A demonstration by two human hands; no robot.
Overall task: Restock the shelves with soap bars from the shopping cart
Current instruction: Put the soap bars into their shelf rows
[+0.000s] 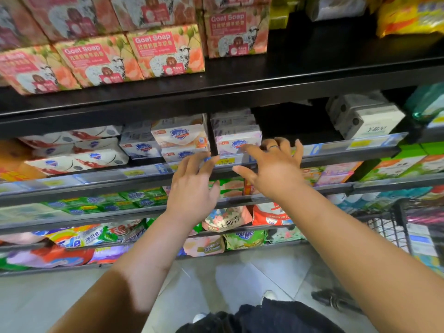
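Both my hands are stretched toward the middle shelf point(336, 152) with nothing in them. My left hand point(192, 186) hovers with spread fingers just below the shelf's price rail, under a stack of Safeguard soap boxes point(180, 138). My right hand point(276, 167) has its fingers spread, the tips at the rail beside a pale pink Safeguard soap box point(236, 139) that stands at the front of a row. To the right of that row the shelf has a dark gap point(288, 121). The shopping cart point(406, 227) shows at the right edge, with packs inside.
Pink Goat Soap boxes point(165, 51) fill the top shelf. White soap boxes point(365, 116) sit right of the gap. Lower shelves hold green soap packs point(134, 200) and detergent bags point(79, 236). Grey floor tiles and my shoes are below; another person's dark shoe point(334, 300) is at right.
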